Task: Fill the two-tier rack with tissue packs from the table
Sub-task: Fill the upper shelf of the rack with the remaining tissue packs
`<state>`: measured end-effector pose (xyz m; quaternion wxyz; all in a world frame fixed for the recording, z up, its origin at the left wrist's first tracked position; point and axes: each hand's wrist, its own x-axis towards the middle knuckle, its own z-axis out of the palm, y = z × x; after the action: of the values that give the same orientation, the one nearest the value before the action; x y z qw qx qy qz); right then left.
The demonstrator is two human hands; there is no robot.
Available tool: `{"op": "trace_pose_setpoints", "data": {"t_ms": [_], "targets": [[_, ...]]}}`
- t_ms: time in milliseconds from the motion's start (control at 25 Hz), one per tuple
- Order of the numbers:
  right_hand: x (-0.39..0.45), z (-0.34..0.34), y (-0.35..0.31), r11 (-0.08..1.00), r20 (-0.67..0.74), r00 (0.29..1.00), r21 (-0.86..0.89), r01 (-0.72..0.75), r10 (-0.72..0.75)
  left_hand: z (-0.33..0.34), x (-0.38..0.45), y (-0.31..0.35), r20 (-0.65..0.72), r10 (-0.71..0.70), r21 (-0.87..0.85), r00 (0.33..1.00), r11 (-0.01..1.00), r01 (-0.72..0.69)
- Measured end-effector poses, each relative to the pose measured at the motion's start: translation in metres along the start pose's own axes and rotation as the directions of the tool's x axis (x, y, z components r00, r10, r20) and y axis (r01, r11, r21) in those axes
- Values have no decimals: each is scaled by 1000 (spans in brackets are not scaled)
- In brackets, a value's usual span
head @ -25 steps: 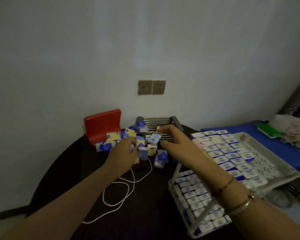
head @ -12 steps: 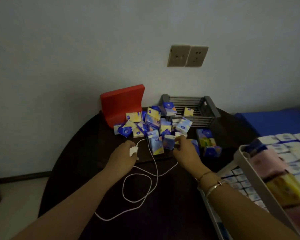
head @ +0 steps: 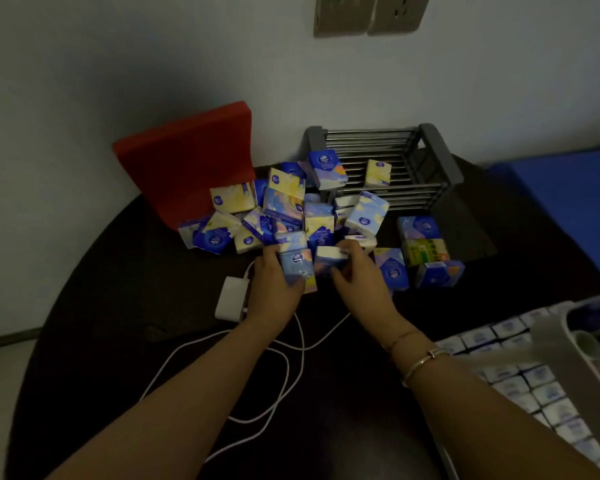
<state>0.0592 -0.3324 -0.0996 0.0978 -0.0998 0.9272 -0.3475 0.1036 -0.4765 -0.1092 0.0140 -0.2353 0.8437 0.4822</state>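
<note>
Pretty dim shot, so colours are muddy, but the packs [head: 291, 209] are easy to read: small soft-wrapped rectangular tissue packs, mostly deep blue with a round white logo, some pale yellow, a few with orange or lilac swirls, and one green-and-yellow one [head: 426, 249] off to the right. They lie in a loose heap at the far side of the dark round table [head: 118, 306], tumbled at all angles, some flat and some standing on edge, right up against a red box [head: 187, 161] on the left and a grey wire basket [head: 413, 164] at the back. Two packs sit in or on that basket, a blue one [head: 327, 169] leaning on its near left corner and a yellow one [head: 377, 173] on the bars. The left hand [head: 274, 289] is at the near edge of the heap, thumb and fingers curled round a light blue pack [head: 296, 263], gripping it by its sides. The right hand [head: 361, 282] is just beside it, fingers curled over a white-topped pack [head: 329, 255] and pinching it; there are bracelets on that wrist. The rack [head: 551, 344] pokes in at the bottom right, a blurry white frame, and its lower tier is packed tight with neat rows of packs showing their white ends. A white charger [head: 230, 299] sits just left of the left hand, its cable [head: 284, 368] looping across the table under both forearms.
</note>
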Motion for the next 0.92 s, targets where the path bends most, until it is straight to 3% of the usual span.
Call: {"op": "trace_pose_setpoints", "data": {"t_ms": [120, 200, 280, 360, 440, 560, 680, 840, 920], "targets": [[-7, 2, 3, 998, -49, 999, 63, 1, 2, 6, 2, 0, -59, -39, -64, 997, 997, 36], [-15, 4, 4, 976, -76, 997, 219, 14, 3, 6, 2, 1, -38, -89, -161, 995, 984, 82], [-22, 3, 2, 841, -35, 999, 541, -12, 37, 3, 0, 6, 28, -192, -257, 981, 947, 192], [-26, 1, -5, 681, 47, 995, 726, -98, 93, -1, -3, 8, 118, -274, -335, 955, 894, 298], [-30, 0, -14, 659, 97, 990, 740, -138, 98, -6, -4, 8, 200, -320, -374, 926, 849, 374], [-32, 4, -23, 709, 162, 985, 689, -151, 53, -9, -1, 8, 222, -401, -412, 889, 788, 458], [-32, 9, -22, 733, 211, 977, 662, -159, 21, -13, -9, 16, 281, -378, -518, 882, 714, 471], [-32, 15, -22, 787, 304, 948, 605, -118, -91, -17, -14, 0, 226, -307, -503, 925, 776, 380], [-30, 12, -24, 873, 222, 973, 485, -58, -59, -26, -12, -6, 138, -330, -478, 934, 804, 354]]}}
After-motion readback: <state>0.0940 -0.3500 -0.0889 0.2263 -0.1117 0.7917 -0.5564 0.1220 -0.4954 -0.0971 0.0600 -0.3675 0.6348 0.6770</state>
